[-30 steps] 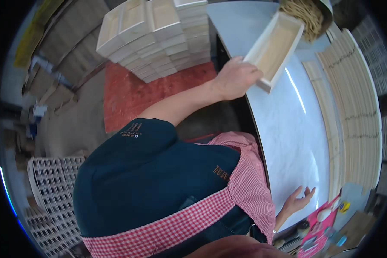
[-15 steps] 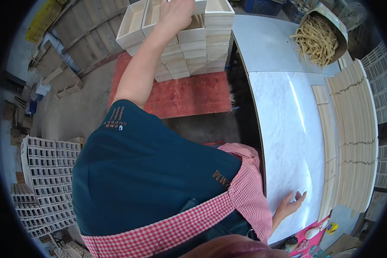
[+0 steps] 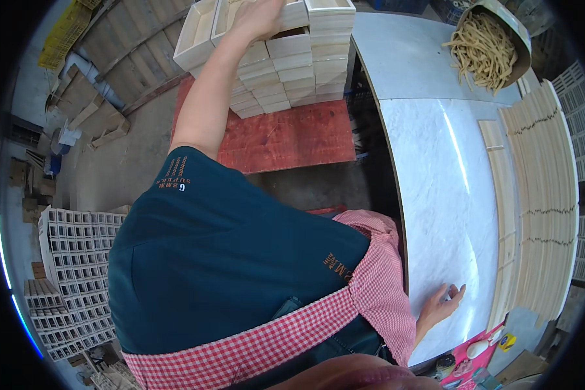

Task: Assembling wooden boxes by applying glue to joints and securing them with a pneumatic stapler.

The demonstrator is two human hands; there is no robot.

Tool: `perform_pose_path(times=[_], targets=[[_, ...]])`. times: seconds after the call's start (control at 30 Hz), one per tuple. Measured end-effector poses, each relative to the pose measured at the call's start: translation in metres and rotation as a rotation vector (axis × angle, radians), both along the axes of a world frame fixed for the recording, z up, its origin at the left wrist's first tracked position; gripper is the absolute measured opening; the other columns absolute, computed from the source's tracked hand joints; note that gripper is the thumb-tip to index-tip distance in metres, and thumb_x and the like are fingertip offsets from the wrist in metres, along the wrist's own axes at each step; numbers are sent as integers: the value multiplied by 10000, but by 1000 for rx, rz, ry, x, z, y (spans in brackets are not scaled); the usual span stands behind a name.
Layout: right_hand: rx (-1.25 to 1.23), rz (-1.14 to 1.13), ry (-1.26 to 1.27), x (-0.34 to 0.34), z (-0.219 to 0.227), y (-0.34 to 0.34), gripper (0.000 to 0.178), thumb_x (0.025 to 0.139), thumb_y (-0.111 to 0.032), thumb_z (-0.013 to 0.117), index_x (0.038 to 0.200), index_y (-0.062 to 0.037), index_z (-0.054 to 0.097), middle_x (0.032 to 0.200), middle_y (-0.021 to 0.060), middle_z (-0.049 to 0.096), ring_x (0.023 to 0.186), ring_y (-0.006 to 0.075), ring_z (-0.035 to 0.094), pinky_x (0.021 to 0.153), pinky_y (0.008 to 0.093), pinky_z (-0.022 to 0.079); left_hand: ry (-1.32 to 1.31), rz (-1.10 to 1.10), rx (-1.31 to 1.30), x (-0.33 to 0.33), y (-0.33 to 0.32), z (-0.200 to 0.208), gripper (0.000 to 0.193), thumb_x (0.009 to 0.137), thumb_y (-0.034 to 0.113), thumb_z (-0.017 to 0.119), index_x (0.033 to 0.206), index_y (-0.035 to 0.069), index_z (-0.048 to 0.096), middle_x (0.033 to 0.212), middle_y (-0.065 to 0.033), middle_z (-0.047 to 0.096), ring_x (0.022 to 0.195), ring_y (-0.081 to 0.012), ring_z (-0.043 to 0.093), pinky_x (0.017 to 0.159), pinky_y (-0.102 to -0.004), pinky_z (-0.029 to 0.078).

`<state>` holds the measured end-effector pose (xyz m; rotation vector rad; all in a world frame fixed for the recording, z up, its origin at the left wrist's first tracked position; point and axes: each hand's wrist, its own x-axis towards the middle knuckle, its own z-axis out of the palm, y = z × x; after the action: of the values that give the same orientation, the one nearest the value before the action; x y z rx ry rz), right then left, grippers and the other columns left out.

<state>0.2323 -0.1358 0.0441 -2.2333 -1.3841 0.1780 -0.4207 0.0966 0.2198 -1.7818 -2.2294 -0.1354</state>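
Note:
My left hand (image 3: 259, 21) reaches to the top of a stack of pale wooden boxes (image 3: 286, 70) at the far side. Its fingers close at the rim of a shallow wooden box (image 3: 296, 15), and the fingertips run out of the picture. Below that box, another open box (image 3: 290, 47) shows part of its dark inside. Open-topped boxes (image 3: 196, 29) stand to the left of the hand. My right hand (image 3: 441, 305) rests at the near part of a white marbled tabletop (image 3: 429, 195), fingers loosely bent and apart, with nothing in them.
A red board (image 3: 292, 136) carries the stack. On the table's right lie thin wooden strips (image 3: 497, 188) and a long row of stacked pale panels (image 3: 543, 208). A container of tan strips (image 3: 491, 52) lies at the far right. Racks of small frames (image 3: 84, 260) stand at left.
The box by my left hand has shifted slightly toward me, covering more of the open box below. The whole view has moved a little. My right hand stays over the tabletop.

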Motion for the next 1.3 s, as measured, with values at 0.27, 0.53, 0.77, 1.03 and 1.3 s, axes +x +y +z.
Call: perform_pose_path(times=[0.27,0.53,0.77,1.03,1.3], targets=[[86,76,-8,7,-15,-4,555,915,-161,669,1403,51,507,1187,213,647,1059,342,621,973,410,479,24,25,-55,-22,35,-51,266,890,181,621,1102,21,639,1001,-191,711,904,-410,683,801,-508,530],[215,42,-346,90,6,34,517,831,-125,696,1324,-29,572,1132,155,649,997,335,606,911,404,496,132,-245,348,19,22,-66,548,876,263,739,1354,51,575,1418,-171,545,1202,-385,581,1002,-473,487],[-72,-121,-527,247,-12,71,544,784,-136,646,1315,-46,570,1203,180,619,1043,416,596,910,467,512,-247,-848,117,257,42,-102,564,855,164,744,1380,65,566,1487,-205,468,1323,-374,498,1078,-434,428],[-270,105,-424,262,7,70,406,800,-149,634,1195,-60,598,1127,164,660,986,410,626,862,464,521,-423,-1197,-81,418,74,-119,635,803,117,754,1396,75,531,1515,-149,446,1329,-354,488,1073,-433,420],[-212,40,-243,221,56,40,204,855,-185,631,1006,-50,605,920,155,683,839,385,652,747,444,516,-14,-1184,-24,472,215,-156,508,818,106,682,1311,105,561,1409,-90,562,1183,-330,576,964,-462,467]])
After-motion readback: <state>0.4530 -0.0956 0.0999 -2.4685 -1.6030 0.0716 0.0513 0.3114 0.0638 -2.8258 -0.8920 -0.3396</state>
